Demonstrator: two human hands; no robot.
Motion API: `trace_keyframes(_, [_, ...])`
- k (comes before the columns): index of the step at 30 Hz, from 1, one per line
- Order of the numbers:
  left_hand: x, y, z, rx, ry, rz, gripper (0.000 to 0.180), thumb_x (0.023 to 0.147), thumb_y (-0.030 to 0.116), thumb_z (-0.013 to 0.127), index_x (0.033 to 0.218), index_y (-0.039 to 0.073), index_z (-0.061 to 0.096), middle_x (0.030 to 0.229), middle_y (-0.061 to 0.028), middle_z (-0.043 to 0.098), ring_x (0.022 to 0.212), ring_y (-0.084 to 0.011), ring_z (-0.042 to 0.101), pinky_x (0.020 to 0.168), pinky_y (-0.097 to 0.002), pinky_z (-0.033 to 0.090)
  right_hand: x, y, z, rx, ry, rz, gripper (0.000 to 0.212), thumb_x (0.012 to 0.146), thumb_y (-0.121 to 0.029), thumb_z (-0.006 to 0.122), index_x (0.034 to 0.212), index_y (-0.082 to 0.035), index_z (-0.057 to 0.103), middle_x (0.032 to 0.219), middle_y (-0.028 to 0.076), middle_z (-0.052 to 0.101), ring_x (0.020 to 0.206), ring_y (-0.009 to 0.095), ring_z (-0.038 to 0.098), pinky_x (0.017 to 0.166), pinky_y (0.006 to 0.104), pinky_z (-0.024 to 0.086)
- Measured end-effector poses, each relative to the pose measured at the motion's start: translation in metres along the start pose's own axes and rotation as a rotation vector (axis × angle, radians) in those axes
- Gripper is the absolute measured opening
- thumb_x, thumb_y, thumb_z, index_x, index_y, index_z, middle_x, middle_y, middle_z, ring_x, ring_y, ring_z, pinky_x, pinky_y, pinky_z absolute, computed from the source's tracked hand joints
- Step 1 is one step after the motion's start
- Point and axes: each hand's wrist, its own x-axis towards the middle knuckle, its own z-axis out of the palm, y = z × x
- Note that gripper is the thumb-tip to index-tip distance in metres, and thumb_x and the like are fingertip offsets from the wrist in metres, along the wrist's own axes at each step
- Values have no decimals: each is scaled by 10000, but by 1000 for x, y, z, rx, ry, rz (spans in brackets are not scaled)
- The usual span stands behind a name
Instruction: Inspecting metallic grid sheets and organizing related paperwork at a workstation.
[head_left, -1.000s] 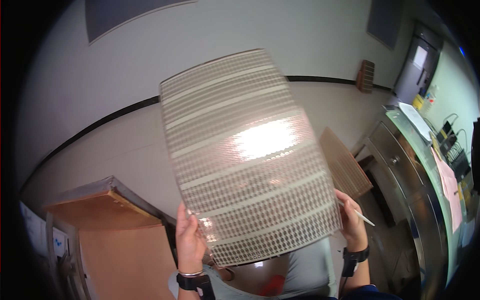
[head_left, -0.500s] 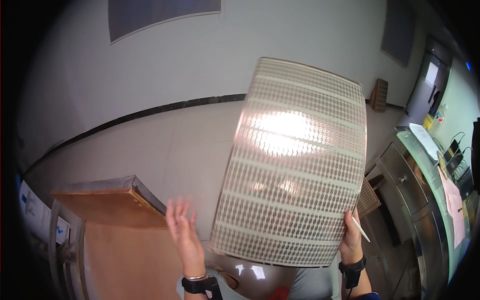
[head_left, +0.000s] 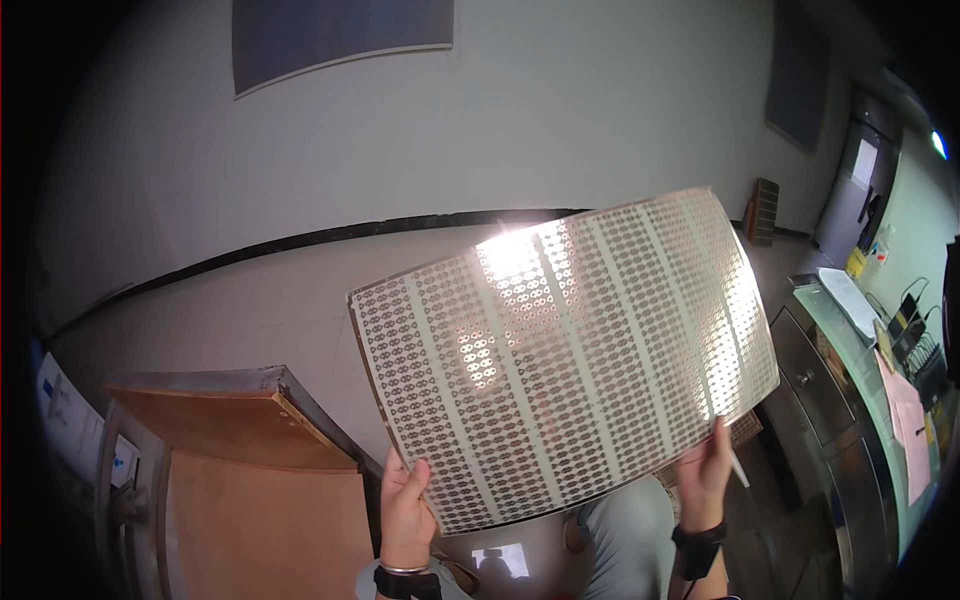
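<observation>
A large, thin, shiny sheet (head_left: 560,400) with bands of small dark repeated shapes is held up over my lap, tilted, with bright glare on its top and right side. My left hand (head_left: 408,505) grips its lower left corner, the thumb on the face. At the lower right edge my right hand (head_left: 706,470) holds it too, thumb in front and the other fingers mostly behind. A slim white pen-like stick (head_left: 739,468) pokes out beside my right hand. What lies behind the sheet is hidden.
On the left stands a wooden box-like stand (head_left: 270,520) with a raised dark-edged back. To the right is a glass-topped desk (head_left: 812,300) with drawers, papers, a pink sheet (head_left: 905,420) and black cabled devices (head_left: 925,365). A brown slatted object (head_left: 762,212) leans by the far wall.
The sheet has turned from upright to lying more sideways and come lower. My left hand, open and apart from it before, now grips its corner. My right hand keeps hold.
</observation>
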Motion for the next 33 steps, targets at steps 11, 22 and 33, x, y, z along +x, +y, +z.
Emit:
trace_keyframes(11, [12,9,-37,382,298,187,138,955,134,494,966,18,567,916,-24,627,812,-80,566,760,-221,446,0,-82,-59,-187,170,-231,452,960,-202,469,1350,6,376,1281,158,509,1112,223,554,963,356,455])
trace_keyframes(22, [30,-2,-65,721,321,215,215,974,165,452,968,-12,574,874,-8,605,774,-61,521,714,-216,436,-24,-117,-46,-761,-77,-35,543,915,-260,480,1295,122,409,1177,170,583,1051,198,576,916,281,431])
trace_keyframes(33, [34,-13,-74,770,322,174,202,974,164,451,977,0,568,875,-21,602,764,-72,528,686,-229,444,-34,-123,-45,-781,-11,3,453,930,-266,490,1244,59,515,1134,141,611,1039,178,570,905,294,429])
